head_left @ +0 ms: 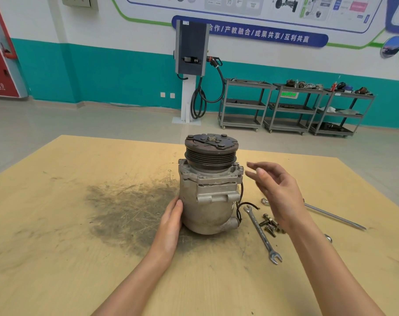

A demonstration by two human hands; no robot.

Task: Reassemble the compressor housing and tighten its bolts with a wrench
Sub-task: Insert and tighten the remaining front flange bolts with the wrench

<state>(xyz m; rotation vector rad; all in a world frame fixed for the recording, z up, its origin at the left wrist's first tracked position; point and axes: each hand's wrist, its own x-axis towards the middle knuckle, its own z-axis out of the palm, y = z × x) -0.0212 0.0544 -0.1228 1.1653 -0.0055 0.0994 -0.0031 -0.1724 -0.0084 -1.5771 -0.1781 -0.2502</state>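
Observation:
A grey metal compressor [208,197] stands upright on the wooden table [79,224], its dark grooved pulley [211,151] on top. My left hand [171,220] rests flat against the housing's lower left side. My right hand [278,190] hovers in the air to the right of the housing, fingers spread and relaxed, holding nothing. A silver open-ended wrench [262,234] lies on the table right of the compressor. Several loose bolts [270,223] lie beside it, partly behind my right wrist.
A long metal rod [335,216] lies at the table's right. Part of another wrench [328,237] shows behind my right forearm. A dark grease stain [130,208] covers the table's middle. Grey shelving carts [294,106] and a charging post [190,71] stand by the far wall.

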